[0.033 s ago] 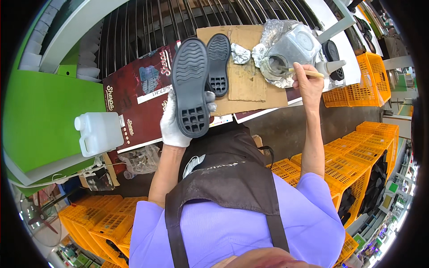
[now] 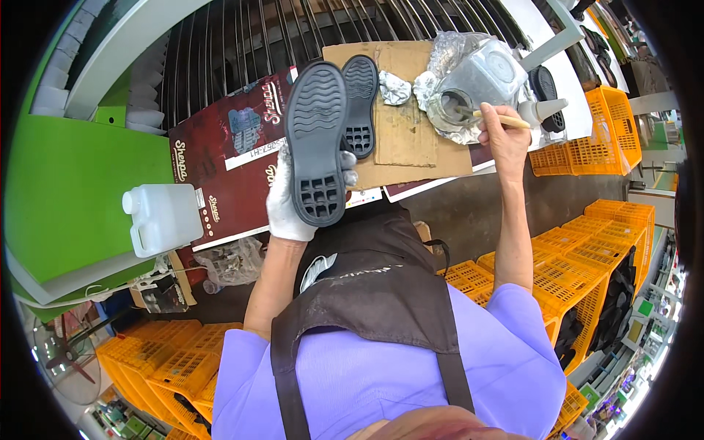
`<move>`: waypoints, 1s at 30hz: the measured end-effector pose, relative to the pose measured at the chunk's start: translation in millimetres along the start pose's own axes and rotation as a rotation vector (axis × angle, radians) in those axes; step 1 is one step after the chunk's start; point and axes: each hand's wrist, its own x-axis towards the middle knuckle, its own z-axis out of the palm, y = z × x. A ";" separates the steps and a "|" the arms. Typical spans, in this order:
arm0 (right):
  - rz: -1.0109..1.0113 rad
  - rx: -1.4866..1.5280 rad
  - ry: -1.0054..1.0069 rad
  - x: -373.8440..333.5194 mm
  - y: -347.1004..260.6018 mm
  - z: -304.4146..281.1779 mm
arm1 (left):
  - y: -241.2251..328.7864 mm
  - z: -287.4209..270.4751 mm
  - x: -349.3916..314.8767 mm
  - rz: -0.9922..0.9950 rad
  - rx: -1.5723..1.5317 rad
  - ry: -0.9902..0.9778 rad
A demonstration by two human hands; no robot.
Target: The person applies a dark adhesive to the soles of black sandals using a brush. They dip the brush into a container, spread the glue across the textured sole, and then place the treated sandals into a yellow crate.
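A dark grey shoe sole [image 2: 317, 143] stands upright in my left hand [image 2: 284, 204], which wears a white glove. Its wavy tread and square-holed heel face me, and my fingers wrap round its edges. Just behind it, a second sole [image 2: 360, 99] lies on the brown cardboard [image 2: 414, 147]. My bare right hand [image 2: 506, 147] pinches the pale handle of a brush [image 2: 518, 121]. The brush's other end reaches into a clear jar [image 2: 456, 103] ringed with crumpled foil; its bristles cannot be made out. A translucent plastic container [image 2: 493, 73] leans over the jar.
Dark metal rollers [image 2: 242, 37] run behind the cardboard. A white jug [image 2: 167, 220] stands at left beside a green surface [image 2: 81, 198]. A white nozzle bottle [image 2: 541, 110] and another sole [image 2: 544, 92] lie right of the jar. Orange crates [image 2: 587, 257] stack around me.
My left hand and the sole it holds have shifted slightly to the right. My right hand with the brush has barely moved.
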 end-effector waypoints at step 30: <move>0.055 0.243 -0.058 -7.6 17.4 -18.4 | -29.9 -14.4 55.5 0.112 0.748 0.010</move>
